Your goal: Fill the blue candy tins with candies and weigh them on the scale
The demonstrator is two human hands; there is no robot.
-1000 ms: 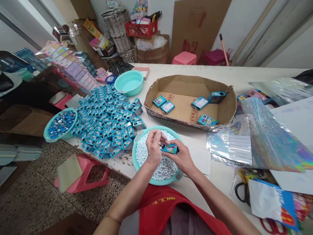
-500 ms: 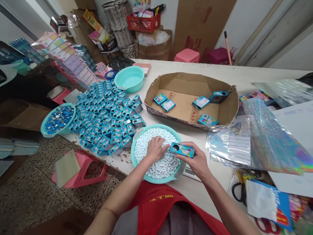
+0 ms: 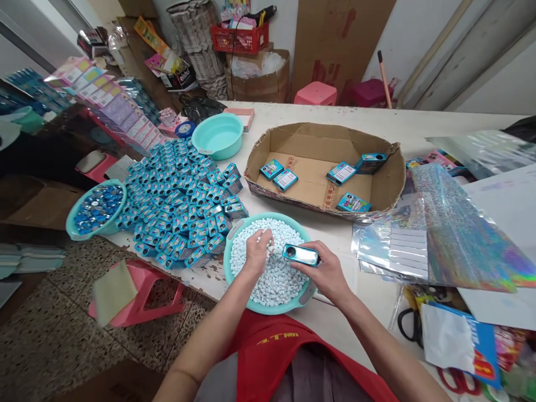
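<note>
My left hand [image 3: 256, 252] is over the turquoise basin [image 3: 228, 279], its fingers curled around a few small white candies [image 3: 276, 287] like the many that fill the basin. My right hand [image 3: 329, 271] grips a blue candy tin [image 3: 302, 255] by its far end. The tin's narrow side, with a dark round hole, faces up above the basin's right part. To the left spreads a large pile of similar blue tins [image 3: 176, 195], most with holes upward.
Beyond the basin, a cardboard tray [image 3: 310, 187] holds several blue tins. Another turquoise basin [image 3: 220, 137] stands behind the pile, and a bowl of blue and silver pieces [image 3: 98, 206] is at the table's left edge. Shiny film sheets [image 3: 456, 229] and scissors [image 3: 412, 324] lie right.
My left hand drew back from beside the tin, spread over the candies, then curled around some. My right hand moved the tin slightly right, then back left, tilting it.
</note>
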